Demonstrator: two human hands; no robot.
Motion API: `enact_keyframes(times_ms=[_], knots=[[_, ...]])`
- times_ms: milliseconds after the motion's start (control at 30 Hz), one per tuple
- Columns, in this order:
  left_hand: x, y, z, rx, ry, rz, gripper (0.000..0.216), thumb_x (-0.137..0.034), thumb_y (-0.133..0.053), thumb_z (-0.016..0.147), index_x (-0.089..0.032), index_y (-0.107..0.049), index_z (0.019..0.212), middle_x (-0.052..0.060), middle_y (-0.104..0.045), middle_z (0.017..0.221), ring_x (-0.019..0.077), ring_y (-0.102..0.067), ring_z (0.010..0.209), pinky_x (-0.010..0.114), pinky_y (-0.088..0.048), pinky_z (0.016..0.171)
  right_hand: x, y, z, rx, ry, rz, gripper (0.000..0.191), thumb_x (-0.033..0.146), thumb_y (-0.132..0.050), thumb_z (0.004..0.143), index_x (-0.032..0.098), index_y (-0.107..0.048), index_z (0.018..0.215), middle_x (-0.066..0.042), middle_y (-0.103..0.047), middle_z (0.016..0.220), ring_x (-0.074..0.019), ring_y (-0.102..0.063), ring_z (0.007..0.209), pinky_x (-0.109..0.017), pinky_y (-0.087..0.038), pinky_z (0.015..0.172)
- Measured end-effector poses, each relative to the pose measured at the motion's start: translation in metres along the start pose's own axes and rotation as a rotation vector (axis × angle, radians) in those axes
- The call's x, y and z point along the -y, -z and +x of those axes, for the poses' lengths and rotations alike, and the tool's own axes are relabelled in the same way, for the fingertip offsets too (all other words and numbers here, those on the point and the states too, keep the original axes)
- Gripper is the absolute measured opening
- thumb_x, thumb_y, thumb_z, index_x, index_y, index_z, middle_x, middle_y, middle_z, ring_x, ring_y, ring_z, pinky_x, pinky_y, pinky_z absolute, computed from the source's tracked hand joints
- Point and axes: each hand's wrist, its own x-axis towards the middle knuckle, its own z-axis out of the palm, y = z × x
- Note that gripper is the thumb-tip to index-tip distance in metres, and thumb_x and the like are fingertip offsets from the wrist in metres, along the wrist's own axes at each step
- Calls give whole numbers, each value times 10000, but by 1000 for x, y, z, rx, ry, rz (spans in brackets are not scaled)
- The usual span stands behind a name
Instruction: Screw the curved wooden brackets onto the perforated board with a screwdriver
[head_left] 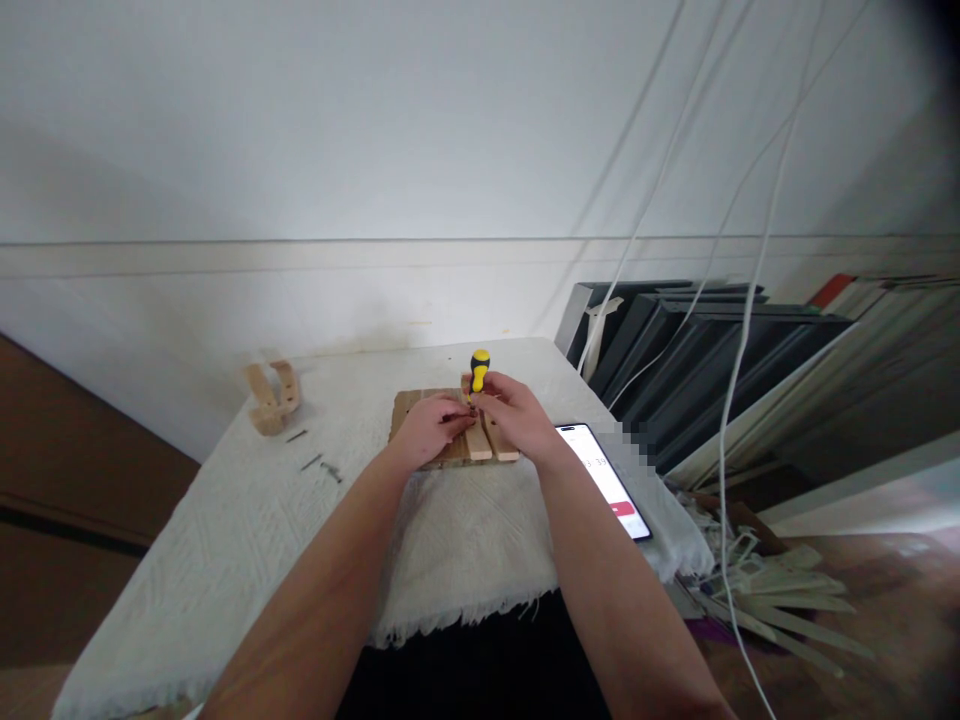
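screwdriver (479, 368) upright in right hand (511, 408), wooden board (406, 404) bearing slats (478, 442)

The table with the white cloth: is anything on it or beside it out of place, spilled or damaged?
Nothing looks plainly spilled or damaged around the wooden board. Only some untidiness shows: small metal pieces, probably screws, lie scattered on the left of the cloth, and pale strips lie in a loose heap, low at the right.
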Motion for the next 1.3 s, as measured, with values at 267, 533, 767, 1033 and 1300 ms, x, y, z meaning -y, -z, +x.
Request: enact_keyframes(times_ms=[267,533,767,1033,1300], knots=[[0,0,1,11,-12,-47,223,-279,-551,866,-163,-739,830,44,-693,831,162,-604,763,264,-435,730,-9,-2,3,-93,-41,-127,315,475,-663,751,207,-602,905,22,-607,761,-133,-534,664,-279,-425,648],[-1,0,2,40,-2,-90,231,-305,-548,860,-162,-730,853,54,-713,878,184,-626,829,282,-452,798,-2,-3,4,-81,6,-169,203,348,-573,815,208,-638,947,-11,-652,879,-149,-586,788,-309,-445,758],[-3,1,1,15,106,-64,254,-332,-573,835,-136,-717,909,31,-702,775,166,-596,709,255,-423,667,-4,-4,2,-137,-45,-208,319,456,-672,738,203,-543,884,25,-571,749,-135,-511,658,-291,-409,634],[-7,1,1,20,79,-56,234,-286,-559,856,-158,-731,949,46,-734,887,182,-641,801,270,-442,739,-8,-4,4,-77,12,-197,229,349,-591,789,204,-609,966,-6,-614,864,-142,-549,754,-299,-434,709],[-1,-1,2,8,60,-32,229,-284,-554,869,-156,-735,926,54,-733,885,185,-646,803,279,-450,743,-14,-4,5,-166,-114,-162,340,463,-674,722,194,-549,886,11,-601,772,-141,-552,674,-306,-449,671]])
